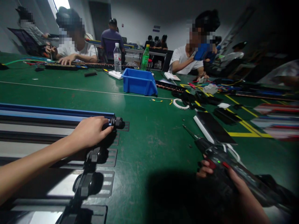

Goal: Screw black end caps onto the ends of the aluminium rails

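Note:
My left hand [90,132] reaches across long metal rails [46,119] at the left and its fingers close on a black cable gland [117,122] at the end of the blue rail. Two more black glands [96,155] sit on the rail ends below it, each beside a slotted bracket [111,157]. My right hand [230,186] grips a black electric screwdriver [216,154] low at the right, its bit [188,130] pointing up and left over the green table [149,137]. A small green light shows on the tool.
A blue bin [139,81] stands mid-table, with two bottles [117,57] behind it. A black flat part with a white strip [210,126], a white ring [180,104] and loose wires lie to the right. Several people work at the far side.

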Demonstrator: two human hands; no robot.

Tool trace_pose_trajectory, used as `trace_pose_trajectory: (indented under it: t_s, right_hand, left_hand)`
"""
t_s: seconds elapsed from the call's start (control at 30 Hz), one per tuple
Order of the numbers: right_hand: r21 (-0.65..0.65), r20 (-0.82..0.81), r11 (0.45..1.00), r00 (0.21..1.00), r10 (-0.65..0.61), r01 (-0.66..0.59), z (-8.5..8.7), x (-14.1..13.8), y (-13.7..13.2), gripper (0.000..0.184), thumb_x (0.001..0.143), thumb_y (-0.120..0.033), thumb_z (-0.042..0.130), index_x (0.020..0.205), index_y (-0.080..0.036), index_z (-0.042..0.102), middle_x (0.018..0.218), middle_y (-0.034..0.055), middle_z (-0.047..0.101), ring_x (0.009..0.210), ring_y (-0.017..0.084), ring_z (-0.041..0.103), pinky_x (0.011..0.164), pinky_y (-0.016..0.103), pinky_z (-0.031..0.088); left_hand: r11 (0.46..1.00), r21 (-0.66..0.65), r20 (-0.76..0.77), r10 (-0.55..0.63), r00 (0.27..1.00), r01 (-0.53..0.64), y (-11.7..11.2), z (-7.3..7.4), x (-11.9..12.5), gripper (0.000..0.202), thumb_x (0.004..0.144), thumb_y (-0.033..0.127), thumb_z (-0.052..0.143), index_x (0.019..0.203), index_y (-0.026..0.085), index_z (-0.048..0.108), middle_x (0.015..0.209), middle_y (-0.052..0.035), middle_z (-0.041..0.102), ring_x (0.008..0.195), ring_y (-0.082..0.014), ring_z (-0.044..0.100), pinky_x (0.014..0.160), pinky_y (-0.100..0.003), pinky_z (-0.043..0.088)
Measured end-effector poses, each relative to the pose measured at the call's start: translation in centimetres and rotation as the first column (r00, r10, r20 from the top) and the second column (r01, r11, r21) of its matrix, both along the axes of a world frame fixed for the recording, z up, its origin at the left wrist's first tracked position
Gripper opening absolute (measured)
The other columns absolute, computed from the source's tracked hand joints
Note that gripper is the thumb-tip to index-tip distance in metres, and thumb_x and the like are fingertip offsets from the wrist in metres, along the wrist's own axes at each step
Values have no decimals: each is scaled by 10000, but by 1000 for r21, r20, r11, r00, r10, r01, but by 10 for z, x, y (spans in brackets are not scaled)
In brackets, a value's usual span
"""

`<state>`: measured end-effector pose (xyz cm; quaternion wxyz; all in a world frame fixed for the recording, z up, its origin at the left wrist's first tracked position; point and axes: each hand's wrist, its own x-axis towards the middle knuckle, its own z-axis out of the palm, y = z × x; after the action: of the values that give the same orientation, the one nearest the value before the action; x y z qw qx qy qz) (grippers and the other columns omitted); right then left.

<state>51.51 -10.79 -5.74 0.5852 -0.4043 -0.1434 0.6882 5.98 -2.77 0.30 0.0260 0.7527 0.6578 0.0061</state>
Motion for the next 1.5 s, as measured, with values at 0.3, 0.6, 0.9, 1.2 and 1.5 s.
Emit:
trace_pose_trajectory:
  t_s: [0.3, 0.6, 0.9, 1.2, 1.5]
  right_hand:
    - [-166, 7, 983, 997, -77, 77, 4, -1, 2, 360, 873, -388, 677, 1212, -267, 660, 913, 55, 705, 829, 226, 734, 788, 352, 686]
    - [-186, -14, 976, 992, -123, 118, 18, -10, 3, 251, 945, -377, 550, 1135, -260, 665, 824, 38, 653, 745, 196, 710, 741, 350, 683]
    - [-81, -119, 991, 988, 93, -103, 26, -31, 14, 352, 942, -455, 578, 1232, -265, 641, 918, 62, 665, 764, 191, 659, 708, 320, 643]
    - [83, -42, 838, 839, 543, -539, 38, -102, 71, 412, 921, -514, 596, 991, -124, 704, 857, 88, 676, 540, 110, 530, 490, 218, 471]
    - [160, -19, 630, 636, 772, -760, 29, -135, 113, 560, 911, -639, 552, 793, -105, 672, 724, 37, 569, 496, 84, 457, 500, 212, 414]
  left_hand:
    - [1000, -13, 17, -8, 1000, 9, -1, 2, 0, 495, 985, 542, 373, 1060, 199, 722, 1035, -125, 747, 949, -334, 710, 704, -368, 468]
    - [1000, -8, 29, -4, 1000, 4, -2, 2, 1, 502, 989, 544, 368, 1057, 192, 719, 1049, -126, 744, 961, -346, 709, 710, -380, 470]
    - [998, 54, 40, 43, 998, -45, -6, 6, 3, 454, 987, 566, 383, 1003, 185, 629, 897, -123, 744, 837, -325, 717, 608, -337, 411]
    - [932, 340, 509, -74, 858, -121, -6, 14, -1, 260, 990, 396, 484, 1040, 182, 624, 955, -65, 721, 893, -228, 677, 741, -305, 476]
    - [945, 269, 704, -62, 707, -185, 2, 13, -7, 290, 997, 373, 466, 1019, 160, 662, 893, -40, 706, 845, -194, 642, 738, -293, 463]
